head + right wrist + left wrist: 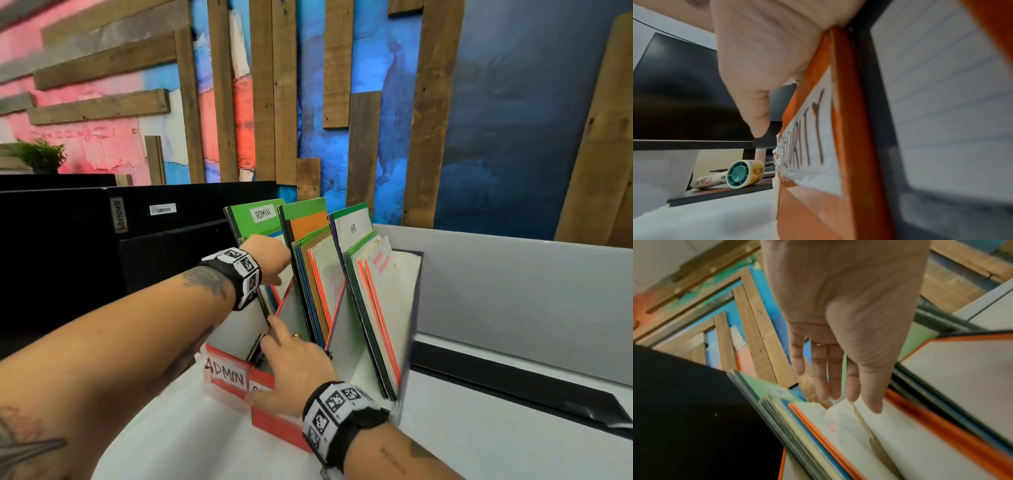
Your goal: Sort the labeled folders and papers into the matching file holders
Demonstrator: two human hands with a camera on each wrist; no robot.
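Observation:
Three file holders stand side by side on the white desk. The left one has an orange front labelled ADMIN (226,375) and holds a green ADMIN folder (263,214). The middle holder's orange front (274,425) reads SECURITY (809,129). The right one holds a folder marked HR (352,228). My left hand (270,260) reaches into the ADMIN holder, its straight fingers (838,369) touching the top edges of white and orange papers (869,434). My right hand (294,366) rests over the SECURITY holder's front wall, index finger stretched up along an orange paper edge, thumb (758,128) free.
A black Lenovo monitor (68,246) stands close on the left of the holders. A grey partition (513,274) and a black strip (513,383) run behind and to the right. A small hand-held fan (740,175) lies on a black stand at the left.

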